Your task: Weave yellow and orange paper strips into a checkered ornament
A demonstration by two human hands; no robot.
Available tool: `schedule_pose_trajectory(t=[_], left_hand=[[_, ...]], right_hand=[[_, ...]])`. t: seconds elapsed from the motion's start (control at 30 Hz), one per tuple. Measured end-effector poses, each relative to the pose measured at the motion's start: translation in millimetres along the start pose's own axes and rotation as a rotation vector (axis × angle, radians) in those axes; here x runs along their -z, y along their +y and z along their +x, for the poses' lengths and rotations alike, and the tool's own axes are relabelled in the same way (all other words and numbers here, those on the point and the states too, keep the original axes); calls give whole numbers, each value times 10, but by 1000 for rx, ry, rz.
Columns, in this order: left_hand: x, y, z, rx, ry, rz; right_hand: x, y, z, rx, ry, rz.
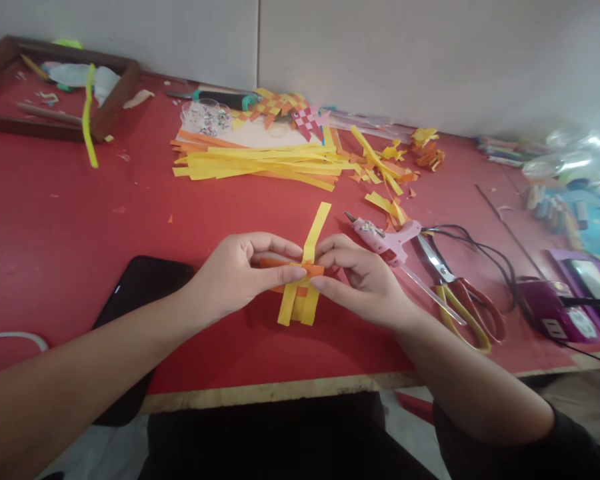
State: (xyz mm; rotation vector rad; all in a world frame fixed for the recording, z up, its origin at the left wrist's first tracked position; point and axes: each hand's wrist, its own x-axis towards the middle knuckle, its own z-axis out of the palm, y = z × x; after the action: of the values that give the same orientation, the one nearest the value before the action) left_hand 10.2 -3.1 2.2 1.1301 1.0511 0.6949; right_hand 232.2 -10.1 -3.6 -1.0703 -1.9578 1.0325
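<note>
Both hands meet over the red table (55,220) near its front edge. My left hand (240,273) pinches a small weave of yellow and orange paper strips (300,287) from the left, thumb laid across an orange strip. My right hand (360,277) pinches the same weave from the right, its fingertips against the left thumb. One long yellow strip sticks up and away from the weave; shorter yellow ends hang down toward me.
A pile of yellow and orange strips (260,163) lies behind, with woven paper pieces (290,110) by the wall. A pink glue gun (387,237) and scissors (460,300) lie right of my hands. A black phone (140,287) lies left; a wooden frame (105,110) far left.
</note>
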Motion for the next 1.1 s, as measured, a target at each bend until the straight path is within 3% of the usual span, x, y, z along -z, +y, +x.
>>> schedule_pose_trajectory(t=[0.27, 0.53, 0.9, 1.1], left_hand=[[-8, 31, 7, -42, 19, 51], [-25, 22, 1, -135, 51, -78], [-21, 51, -19, -87, 72, 39], [-39, 59, -35, -139, 95, 156]], right_hand=[[17, -22, 22, -17, 72, 40], [40, -19, 23, -7, 194, 14], [32, 32, 12, 98, 203, -86], [34, 28, 9, 123, 197, -127]])
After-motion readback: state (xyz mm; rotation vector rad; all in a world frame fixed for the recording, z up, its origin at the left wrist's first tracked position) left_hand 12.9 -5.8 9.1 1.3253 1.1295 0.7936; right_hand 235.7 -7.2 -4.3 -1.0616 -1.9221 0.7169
